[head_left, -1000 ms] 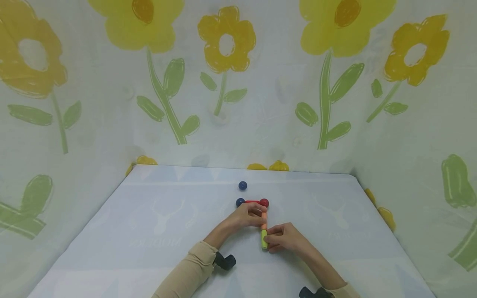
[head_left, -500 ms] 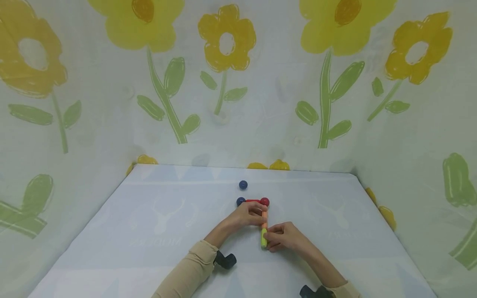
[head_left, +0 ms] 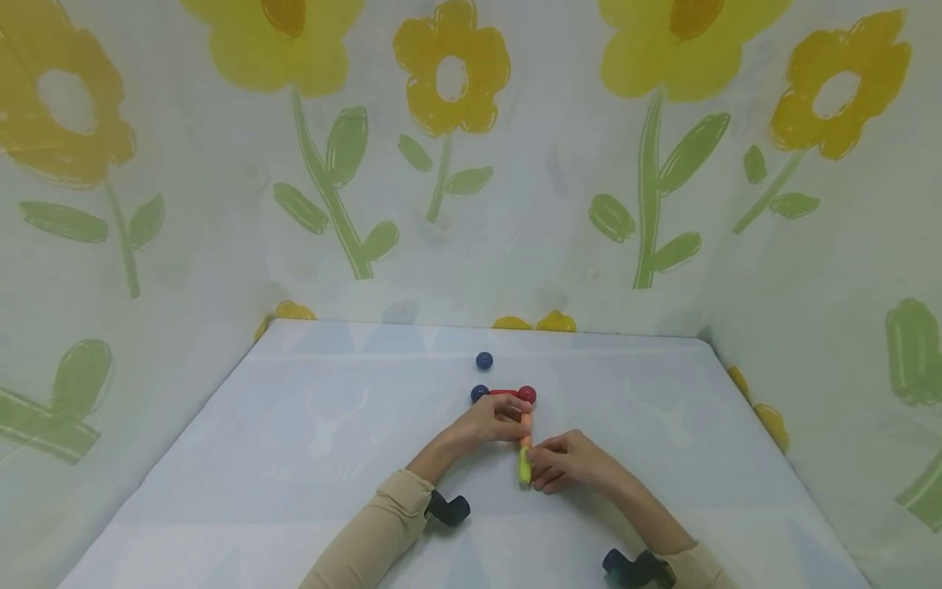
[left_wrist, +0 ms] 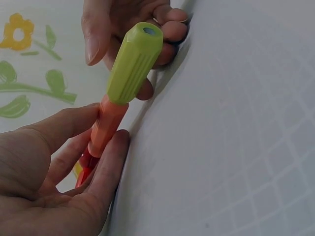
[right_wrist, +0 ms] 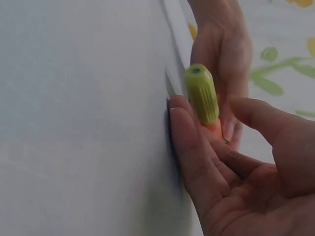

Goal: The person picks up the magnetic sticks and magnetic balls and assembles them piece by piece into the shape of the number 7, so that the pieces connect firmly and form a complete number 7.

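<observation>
My left hand [head_left: 486,422] pinches an orange toy rod [left_wrist: 107,125] between thumb and fingers. A yellow-green ridged rod [left_wrist: 133,64] sits end to end with the orange one, with a small grey disc in its free end. My right hand [head_left: 572,462] is beside the yellow-green rod; in the right wrist view its thumb stands apart from the rod, and the fingers lie close along the other side. Beyond the left fingers, a red ball [head_left: 527,394] is at the orange rod's far end. A red rod [head_left: 504,392] runs from it to a dark blue ball [head_left: 480,393].
A second dark blue ball [head_left: 484,361] lies alone farther back on the pale table cover [head_left: 294,458]. A flower-printed cloth [head_left: 515,204] encloses the back and sides. Dark wrist cameras sit at both sleeves.
My right hand has loosened its pinch on the yellow-green rod, with its fingers drawn slightly off it. The left hand keeps hold of the orange rod. The head view has tilted slightly.
</observation>
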Demonstrator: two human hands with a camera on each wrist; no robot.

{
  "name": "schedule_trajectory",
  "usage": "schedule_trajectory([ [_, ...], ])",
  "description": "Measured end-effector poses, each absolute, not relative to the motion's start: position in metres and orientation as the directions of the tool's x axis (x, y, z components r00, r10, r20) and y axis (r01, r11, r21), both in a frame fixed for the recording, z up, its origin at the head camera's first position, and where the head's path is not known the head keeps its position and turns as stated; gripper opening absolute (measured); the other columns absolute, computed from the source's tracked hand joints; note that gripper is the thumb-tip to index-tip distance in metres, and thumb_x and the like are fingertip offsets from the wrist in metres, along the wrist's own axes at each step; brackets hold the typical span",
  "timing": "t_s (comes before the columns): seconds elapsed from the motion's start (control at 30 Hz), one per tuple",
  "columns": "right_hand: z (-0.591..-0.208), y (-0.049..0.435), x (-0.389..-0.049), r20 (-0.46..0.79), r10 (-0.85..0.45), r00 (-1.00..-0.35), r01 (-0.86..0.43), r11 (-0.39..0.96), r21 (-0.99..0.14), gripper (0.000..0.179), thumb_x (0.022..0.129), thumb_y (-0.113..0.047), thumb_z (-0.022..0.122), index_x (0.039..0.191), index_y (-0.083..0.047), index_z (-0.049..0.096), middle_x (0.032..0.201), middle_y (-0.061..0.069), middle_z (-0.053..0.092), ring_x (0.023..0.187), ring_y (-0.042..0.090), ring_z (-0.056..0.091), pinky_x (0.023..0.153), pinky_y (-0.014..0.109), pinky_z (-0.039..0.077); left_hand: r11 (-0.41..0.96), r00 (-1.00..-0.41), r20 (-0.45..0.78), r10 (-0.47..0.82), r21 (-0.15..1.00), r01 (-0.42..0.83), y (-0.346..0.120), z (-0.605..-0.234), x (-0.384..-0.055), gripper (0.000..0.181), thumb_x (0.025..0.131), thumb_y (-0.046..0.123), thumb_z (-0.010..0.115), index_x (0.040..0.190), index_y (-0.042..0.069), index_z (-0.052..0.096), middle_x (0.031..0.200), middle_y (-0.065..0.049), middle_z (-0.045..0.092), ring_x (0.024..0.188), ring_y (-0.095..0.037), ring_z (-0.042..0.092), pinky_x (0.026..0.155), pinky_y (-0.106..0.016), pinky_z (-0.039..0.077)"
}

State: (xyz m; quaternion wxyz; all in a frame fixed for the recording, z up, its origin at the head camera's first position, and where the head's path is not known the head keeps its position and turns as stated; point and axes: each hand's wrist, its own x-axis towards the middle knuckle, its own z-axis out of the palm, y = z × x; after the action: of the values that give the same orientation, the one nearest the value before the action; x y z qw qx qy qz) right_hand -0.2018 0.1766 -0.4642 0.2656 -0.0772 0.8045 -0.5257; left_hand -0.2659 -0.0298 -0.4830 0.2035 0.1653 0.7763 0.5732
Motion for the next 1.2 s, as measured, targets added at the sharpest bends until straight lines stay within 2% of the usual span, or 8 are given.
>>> schedule_trajectory([
  [0.33, -0.456, 0.192, -0.215, -0.360, -0.330, -0.873, 0.107, 0.589, -0.801, 0.044, 0.094, -0.037, 0.064, 0.115, 0.001, 0.068, 0.087, 0.007, 0.075, 0.076, 0.020, 0.072, 0.072, 0.031, 0.060, 0.291, -0.869, -0.145, 0.473, 0.957, -0.001, -0.028, -0.483, -0.266, 0.028, 0.085, 0.015, 0.077, 0.112, 0.016, 0.070, 0.107, -0.005, 0.069, 0.090, -0.016, 0.065, 0.082, -0.029, 0.057],
  [0.7, -0.447, 0.205, -0.242, -0.301, -0.224, -0.927, 0.090, 0.646, -0.758, 0.040, 0.095, -0.036, 0.063, 0.117, -0.003, 0.067, 0.089, 0.004, 0.072, 0.077, 0.015, 0.065, 0.071, 0.031, 0.059, 0.294, -0.872, -0.154, 0.466, 0.956, -0.011, -0.028, -0.481, -0.265, 0.028, 0.085, 0.015, 0.076, 0.112, 0.017, 0.070, 0.107, -0.005, 0.069, 0.089, -0.016, 0.065, 0.081, -0.029, 0.057],
  [1.2, -0.445, 0.194, -0.287, -0.226, -0.214, -0.950, 0.013, 0.697, -0.717, 0.036, 0.096, -0.032, 0.063, 0.119, -0.004, 0.066, 0.098, 0.010, 0.071, 0.083, 0.017, 0.066, 0.072, 0.030, 0.059, 0.272, -0.867, -0.155, 0.474, 0.962, -0.024, -0.029, -0.483, -0.266, 0.028, 0.085, 0.015, 0.076, 0.112, 0.016, 0.070, 0.108, -0.005, 0.068, 0.089, -0.016, 0.064, 0.081, -0.029, 0.058],
])
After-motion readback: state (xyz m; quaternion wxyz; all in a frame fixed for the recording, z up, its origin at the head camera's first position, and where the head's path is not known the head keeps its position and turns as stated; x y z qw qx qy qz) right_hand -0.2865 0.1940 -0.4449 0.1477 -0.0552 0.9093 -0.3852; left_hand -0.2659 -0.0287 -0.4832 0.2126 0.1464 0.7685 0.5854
